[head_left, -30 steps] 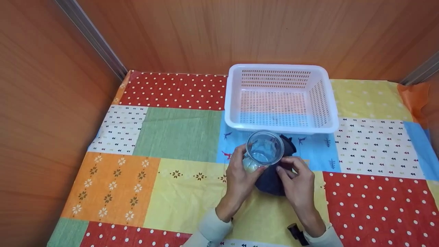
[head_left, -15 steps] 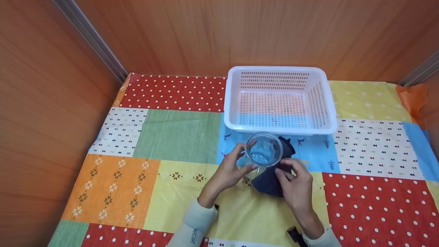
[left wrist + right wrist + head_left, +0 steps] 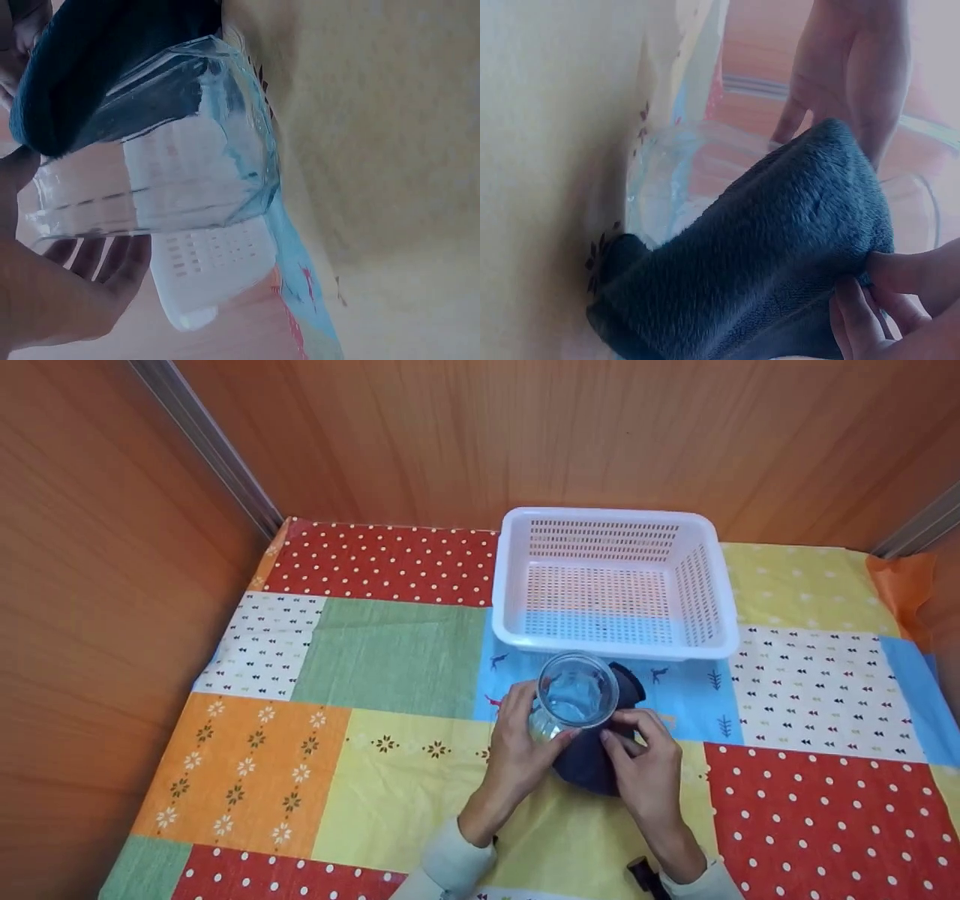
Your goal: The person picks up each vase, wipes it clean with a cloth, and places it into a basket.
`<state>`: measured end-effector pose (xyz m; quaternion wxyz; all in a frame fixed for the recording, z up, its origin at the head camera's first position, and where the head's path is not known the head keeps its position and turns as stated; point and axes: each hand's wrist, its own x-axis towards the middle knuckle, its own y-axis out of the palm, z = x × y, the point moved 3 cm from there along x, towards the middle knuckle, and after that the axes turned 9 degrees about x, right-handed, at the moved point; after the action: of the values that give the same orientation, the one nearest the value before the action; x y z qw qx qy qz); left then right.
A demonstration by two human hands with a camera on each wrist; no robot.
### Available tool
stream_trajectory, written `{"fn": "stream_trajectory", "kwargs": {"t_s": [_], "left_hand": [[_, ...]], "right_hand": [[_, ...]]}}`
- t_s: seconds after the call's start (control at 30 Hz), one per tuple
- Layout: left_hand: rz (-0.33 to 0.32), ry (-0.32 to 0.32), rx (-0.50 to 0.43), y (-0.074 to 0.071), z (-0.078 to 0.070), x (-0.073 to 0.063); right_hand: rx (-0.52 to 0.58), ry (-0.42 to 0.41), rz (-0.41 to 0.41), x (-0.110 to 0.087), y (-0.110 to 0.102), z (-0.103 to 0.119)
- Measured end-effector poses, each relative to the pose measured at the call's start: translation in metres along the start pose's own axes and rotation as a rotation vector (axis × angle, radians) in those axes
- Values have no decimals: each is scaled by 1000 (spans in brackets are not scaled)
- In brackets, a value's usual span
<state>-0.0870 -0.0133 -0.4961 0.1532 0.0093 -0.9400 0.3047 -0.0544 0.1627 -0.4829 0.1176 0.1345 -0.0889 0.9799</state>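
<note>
A clear glass jar (image 3: 576, 690) with a round rim and faceted sides stands in front of the basket, its mouth facing up. My left hand (image 3: 517, 746) holds it from the left near the rim, thumb in front and fingers behind. Against the jar's right side lies a dark blue, fuzzy cloth (image 3: 757, 232), which hangs down to the tabletop. My right hand (image 3: 649, 769) pinches this cloth between thumb and fingers just below the rim. In the left wrist view, the jar's base (image 3: 259, 150) appears to rest on the tablecloth.
Behind the jar stands a white slotted plastic basket (image 3: 615, 649) with nothing seen inside. A patchwork tablecloth (image 3: 405, 660) covers the table. Wood-grain panels (image 3: 420, 442) rise at the back and left.
Half a second ago the left hand had loosened and drawn left from the jar; now its fingers are round it again. The right hand keeps its pinch on the cloth, almost unmoved.
</note>
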Motion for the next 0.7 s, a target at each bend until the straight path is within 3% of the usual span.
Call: {"fn": "stream_trajectory", "kwargs": {"t_s": [0.2,0.27,0.37,0.57,0.7], "left_hand": [[182,14,-117,-12,6,13],[210,2,-137,-13,7,15],[172,-14,-106,-12,7,13],[13,9,-6,-4,0,1],[-36,24,6,-2,0,-3]], "right_hand": [[-41,-1,11,6,-1,-4],[-55,2,23,8,-2,-5],[-60,10,45,10,-3,-5],[-35,45,93,18,-10,-4],[-37,50,141,22,-12,-6]]}}
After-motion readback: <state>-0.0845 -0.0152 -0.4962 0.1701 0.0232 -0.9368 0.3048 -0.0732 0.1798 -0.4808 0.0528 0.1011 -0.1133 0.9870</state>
